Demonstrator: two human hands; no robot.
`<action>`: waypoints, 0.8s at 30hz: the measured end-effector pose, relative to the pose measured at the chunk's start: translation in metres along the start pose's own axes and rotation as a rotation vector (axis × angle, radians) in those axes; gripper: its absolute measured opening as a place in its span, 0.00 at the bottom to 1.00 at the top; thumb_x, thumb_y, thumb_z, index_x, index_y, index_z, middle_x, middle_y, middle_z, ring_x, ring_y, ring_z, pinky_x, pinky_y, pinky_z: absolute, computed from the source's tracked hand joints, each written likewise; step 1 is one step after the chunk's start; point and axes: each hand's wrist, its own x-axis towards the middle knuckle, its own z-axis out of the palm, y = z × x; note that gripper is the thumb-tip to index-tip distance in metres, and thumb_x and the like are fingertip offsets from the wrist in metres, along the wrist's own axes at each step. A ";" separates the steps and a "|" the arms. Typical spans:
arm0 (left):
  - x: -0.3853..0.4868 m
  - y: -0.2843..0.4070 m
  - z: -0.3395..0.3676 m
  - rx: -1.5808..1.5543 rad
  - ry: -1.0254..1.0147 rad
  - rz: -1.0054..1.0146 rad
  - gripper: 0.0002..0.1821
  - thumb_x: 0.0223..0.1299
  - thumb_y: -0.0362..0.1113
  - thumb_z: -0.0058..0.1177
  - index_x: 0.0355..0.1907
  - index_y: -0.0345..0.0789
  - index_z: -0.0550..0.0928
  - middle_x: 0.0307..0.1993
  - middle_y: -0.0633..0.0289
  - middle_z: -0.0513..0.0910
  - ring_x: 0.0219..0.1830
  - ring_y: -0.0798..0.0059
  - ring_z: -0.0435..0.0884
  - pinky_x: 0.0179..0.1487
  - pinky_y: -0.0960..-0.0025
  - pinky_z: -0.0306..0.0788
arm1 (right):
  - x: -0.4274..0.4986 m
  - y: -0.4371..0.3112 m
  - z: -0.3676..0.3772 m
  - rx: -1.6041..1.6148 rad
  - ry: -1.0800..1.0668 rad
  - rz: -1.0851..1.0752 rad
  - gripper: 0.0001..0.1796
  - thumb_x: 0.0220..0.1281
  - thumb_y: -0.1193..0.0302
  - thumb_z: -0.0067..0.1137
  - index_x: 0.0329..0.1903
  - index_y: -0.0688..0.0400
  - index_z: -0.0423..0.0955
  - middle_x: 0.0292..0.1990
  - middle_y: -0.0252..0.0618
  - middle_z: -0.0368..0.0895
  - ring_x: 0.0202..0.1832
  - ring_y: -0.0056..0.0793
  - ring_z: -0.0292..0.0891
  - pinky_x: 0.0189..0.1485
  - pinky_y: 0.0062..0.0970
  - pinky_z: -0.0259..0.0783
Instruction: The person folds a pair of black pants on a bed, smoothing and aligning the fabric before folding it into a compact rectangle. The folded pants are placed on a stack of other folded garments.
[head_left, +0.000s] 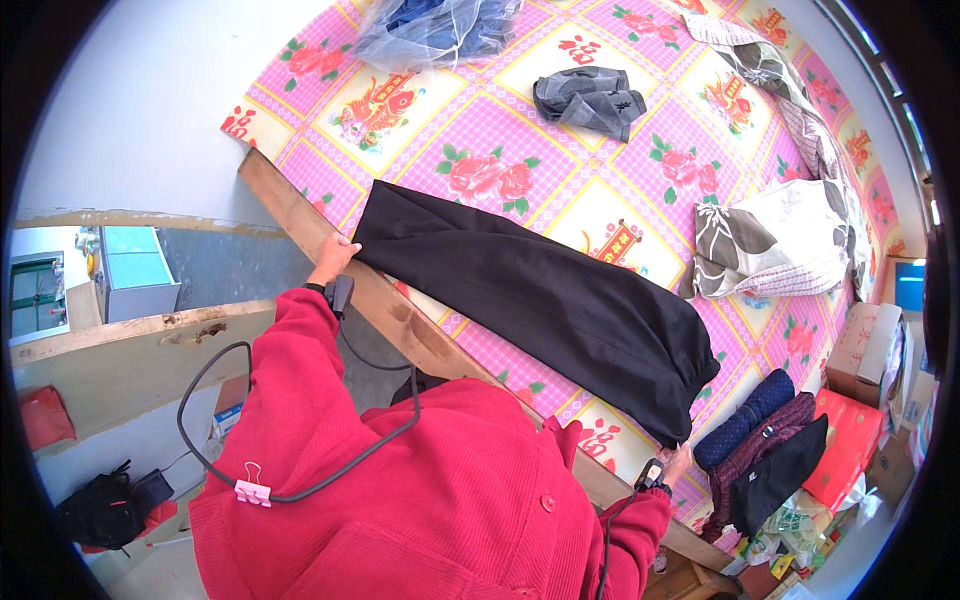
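Black trousers, folded lengthwise, lie across a bed covered by a pink patterned sheet. At their left end my left hand pinches the lower corner of the hem. My right hand grips the corner of the gathered, elastic-looking end at the lower right. The cloth stretches between both hands, with some wrinkles towards the right end. Part of my right hand's fingers is hidden against the fabric.
Beyond the trousers lies a crumpled grey garment. A clear plastic bag holds blue cloth. Right of the trousers are a patterned white-and-grey fabric, a rolled navy garment and a red box. A wooden bed edge runs before me.
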 end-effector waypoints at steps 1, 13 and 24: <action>-0.003 0.003 -0.001 0.017 0.003 0.018 0.14 0.48 0.40 0.70 0.30 0.35 0.80 0.24 0.59 0.81 0.27 0.68 0.80 0.36 0.64 0.74 | 0.000 0.000 0.001 -0.004 -0.003 -0.003 0.10 0.67 0.65 0.48 0.40 0.59 0.72 0.29 0.43 0.76 0.20 0.32 0.71 0.23 0.34 0.76; -0.006 0.005 0.006 -0.254 0.146 0.017 0.11 0.49 0.28 0.65 0.32 0.34 0.76 0.29 0.58 0.80 0.32 0.67 0.79 0.39 0.65 0.73 | 0.003 0.003 0.007 -0.114 0.107 0.007 0.15 0.69 0.61 0.47 0.45 0.61 0.73 0.25 0.42 0.75 0.18 0.33 0.71 0.21 0.34 0.76; -0.040 0.067 -0.024 -0.010 0.339 0.341 0.05 0.51 0.30 0.57 0.27 0.32 0.77 0.26 0.55 0.75 0.29 0.59 0.77 0.34 0.60 0.71 | 0.004 0.008 0.005 -0.139 0.075 0.019 0.22 0.66 0.52 0.53 0.46 0.59 0.75 0.27 0.38 0.75 0.23 0.29 0.73 0.21 0.28 0.72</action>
